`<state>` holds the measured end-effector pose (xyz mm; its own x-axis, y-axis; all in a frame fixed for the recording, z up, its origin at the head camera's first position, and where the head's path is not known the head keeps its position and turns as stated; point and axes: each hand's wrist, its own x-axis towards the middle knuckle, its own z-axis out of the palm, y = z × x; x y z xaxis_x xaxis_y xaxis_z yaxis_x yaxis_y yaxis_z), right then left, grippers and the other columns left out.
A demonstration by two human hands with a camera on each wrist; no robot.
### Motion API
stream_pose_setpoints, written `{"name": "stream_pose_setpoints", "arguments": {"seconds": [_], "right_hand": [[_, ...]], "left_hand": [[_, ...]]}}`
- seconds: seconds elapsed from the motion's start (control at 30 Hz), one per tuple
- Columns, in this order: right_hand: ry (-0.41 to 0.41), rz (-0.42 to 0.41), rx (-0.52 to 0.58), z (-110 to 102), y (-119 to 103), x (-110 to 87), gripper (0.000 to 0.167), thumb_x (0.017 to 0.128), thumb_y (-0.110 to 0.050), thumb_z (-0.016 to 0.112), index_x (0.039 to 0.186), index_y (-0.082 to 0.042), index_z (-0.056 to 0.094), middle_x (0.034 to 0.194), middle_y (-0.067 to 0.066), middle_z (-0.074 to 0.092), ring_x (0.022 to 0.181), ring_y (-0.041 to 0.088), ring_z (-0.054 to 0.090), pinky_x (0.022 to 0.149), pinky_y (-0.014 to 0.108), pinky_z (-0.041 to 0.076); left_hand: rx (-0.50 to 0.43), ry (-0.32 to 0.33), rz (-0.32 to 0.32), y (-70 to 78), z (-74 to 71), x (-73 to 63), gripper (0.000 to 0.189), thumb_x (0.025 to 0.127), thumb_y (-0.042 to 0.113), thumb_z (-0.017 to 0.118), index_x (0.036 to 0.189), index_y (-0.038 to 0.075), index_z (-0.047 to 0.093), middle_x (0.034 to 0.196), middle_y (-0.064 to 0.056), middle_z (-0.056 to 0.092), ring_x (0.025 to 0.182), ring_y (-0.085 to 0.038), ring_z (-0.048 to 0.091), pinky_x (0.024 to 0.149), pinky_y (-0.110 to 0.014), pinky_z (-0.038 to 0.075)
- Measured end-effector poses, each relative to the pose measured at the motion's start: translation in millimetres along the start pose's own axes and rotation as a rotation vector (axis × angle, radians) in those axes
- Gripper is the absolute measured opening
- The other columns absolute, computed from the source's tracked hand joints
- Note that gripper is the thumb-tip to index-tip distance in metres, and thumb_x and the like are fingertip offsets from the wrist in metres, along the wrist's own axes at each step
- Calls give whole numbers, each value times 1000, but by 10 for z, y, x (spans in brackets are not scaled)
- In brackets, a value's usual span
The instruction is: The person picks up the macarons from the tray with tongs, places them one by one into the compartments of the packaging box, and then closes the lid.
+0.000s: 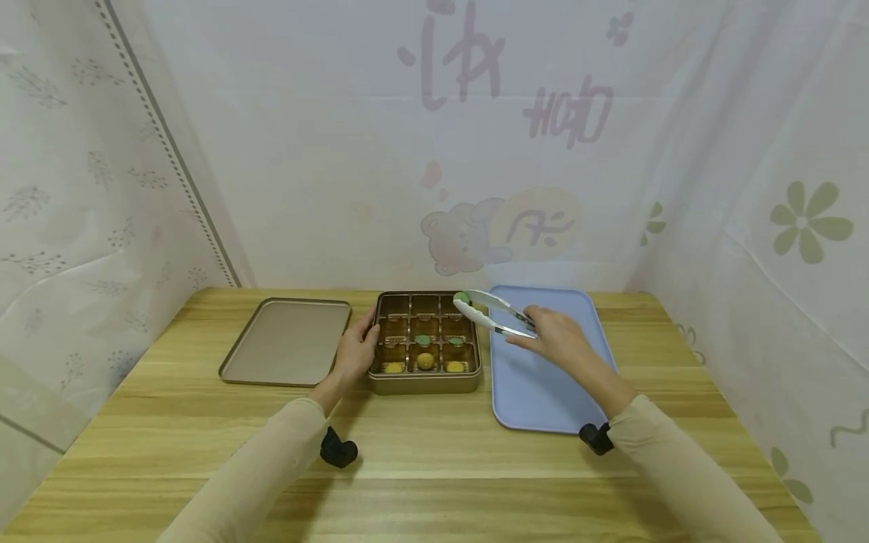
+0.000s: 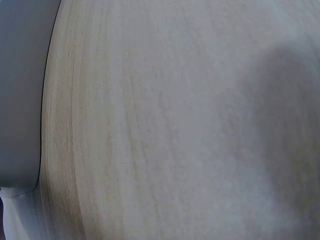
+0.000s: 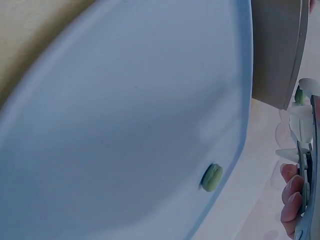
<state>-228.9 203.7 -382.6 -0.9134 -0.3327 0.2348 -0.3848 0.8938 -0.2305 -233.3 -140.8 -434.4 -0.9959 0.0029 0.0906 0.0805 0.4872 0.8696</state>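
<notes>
A gold-brown box [image 1: 426, 385] with several square compartments stands at the centre of the table. Yellow pieces [image 1: 394, 368] lie in its front row, including a round one [image 1: 425, 361]; green pieces [image 1: 423, 340] show behind them. Fingers and thumb of my left hand [image 1: 354, 353] rest along the box's left side. My right hand [image 1: 558, 337] grips white-tipped metal tongs [image 1: 498, 302] by their handles. Between the tong tips is a green piece [image 1: 462, 298], above the box's back right corner. Another green macaron-like piece [image 3: 212, 177] lies on the blue tray [image 3: 140, 100] in the right wrist view.
Left of the box lies a flat gold lid-like tray [image 1: 288, 343] with a low rim. The blue tray reaches close to the box's right side. A printed cloth [image 1: 326, 151] hangs behind the wooden table [image 1: 434, 467] and on both sides.
</notes>
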Motion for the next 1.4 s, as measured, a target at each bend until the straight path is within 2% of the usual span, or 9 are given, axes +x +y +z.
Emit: {"name": "stream_pose_setpoints", "arguments": {"seconds": [0.07, 0.13, 0.2, 0.27, 0.3, 0.37, 0.4, 1.0, 1.4], "right_hand": [[-5, 3, -9, 15, -12, 26, 51, 78, -47, 72, 97, -1, 60, 64, -1, 46, 56, 13, 40, 48, 26, 31], [-10, 8, -15, 26, -25, 50, 51, 78, -47, 73, 96, -1, 60, 63, 0, 44, 55, 14, 39, 47, 26, 30], [-16, 14, -21, 33, -35, 75, 51, 78, -47, 72, 95, -1, 60, 63, 0, 44, 54, 14, 39, 46, 26, 30], [-24, 21, -29, 37, -50, 98, 51, 78, -47, 72, 95, -1, 60, 64, 1, 45, 54, 15, 39, 46, 26, 30], [-30, 24, -32, 36, -56, 107, 51, 78, -47, 72, 96, -1, 60, 64, 1, 46, 54, 15, 40, 46, 26, 31], [-36, 23, -49, 32, -70, 125, 50, 79, -47, 72, 96, -1, 60, 66, 2, 48, 55, 15, 42, 45, 26, 32], [-36, 20, -59, 28, -77, 132, 50, 79, -47, 72, 96, -2, 59, 68, 2, 50, 55, 15, 43, 45, 26, 33], [1, -48, -136, -3, -132, 161, 48, 78, -47, 72, 88, -4, 55, 67, 4, 52, 53, 15, 44, 43, 26, 36], [1, -23, -103, 30, -118, 96, 52, 77, -49, 72, 94, -2, 58, 70, 4, 53, 54, 16, 44, 44, 27, 36]], "left_hand": [[-3, -8, -9, -4, 0, 0, 48, 102, 14, 39, 148, 5, 29, 150, -15, 33, 48, -12, 37, 76, -36, 41], [-1, -10, -14, -6, 0, -2, 48, 102, 15, 39, 148, 6, 29, 149, -15, 33, 41, -11, 25, 72, -35, 41], [-3, -10, -15, -4, -2, -3, 48, 102, 15, 39, 148, 6, 29, 149, -15, 33, 48, -15, 41, 78, -37, 44], [-4, -6, -12, -2, -4, -3, 47, 102, 15, 39, 147, 4, 30, 149, -15, 33, 78, -25, 61, 94, -41, 44], [-6, -4, -10, -2, -3, -1, 47, 102, 14, 39, 147, 3, 30, 149, -16, 33, 99, -29, 61, 101, -43, 40], [-10, -1, -4, -1, -4, 0, 47, 102, 13, 39, 147, 2, 30, 149, -17, 33, 131, -32, 40, 109, -46, 31], [-11, 2, -1, -1, -4, 0, 47, 102, 13, 39, 146, 1, 30, 149, -17, 33, 138, -32, 29, 111, -47, 28], [-18, 8, -6, 11, -3, -16, 46, 102, 12, 39, 147, 2, 31, 149, -17, 33, 137, -33, 31, 109, -47, 31], [-19, -1, -5, 11, -2, -14, 47, 102, 12, 39, 147, 3, 30, 150, -18, 32, 138, -32, 29, 109, -46, 32]]}}
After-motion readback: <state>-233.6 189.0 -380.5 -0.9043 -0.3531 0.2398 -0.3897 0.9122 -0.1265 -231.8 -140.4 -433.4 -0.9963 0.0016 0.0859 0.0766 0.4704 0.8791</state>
